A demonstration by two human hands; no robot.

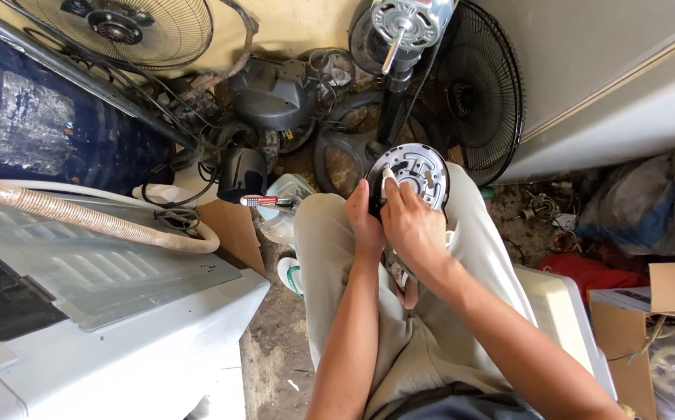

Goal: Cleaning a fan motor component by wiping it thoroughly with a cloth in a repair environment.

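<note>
I sit with my knees up, in beige trousers (330, 257). Both hands hold a round grey metal motor cover plate (419, 173) above my knees. My left hand (363, 220) grips its lower left edge. My right hand (409, 222) lies over its lower face, pressing a small white cloth or pad (389, 183) against it. The plate has a centre hole and several cut-outs.
A fan motor with bare shaft (403, 27) on a stand, black fan guards (473, 93) (120, 27), a dark motor housing (274, 95), a red-handled screwdriver (264, 201), a corrugated hose (81, 218) over a grey appliance (120, 311), cardboard boxes (668, 292) and bags at right.
</note>
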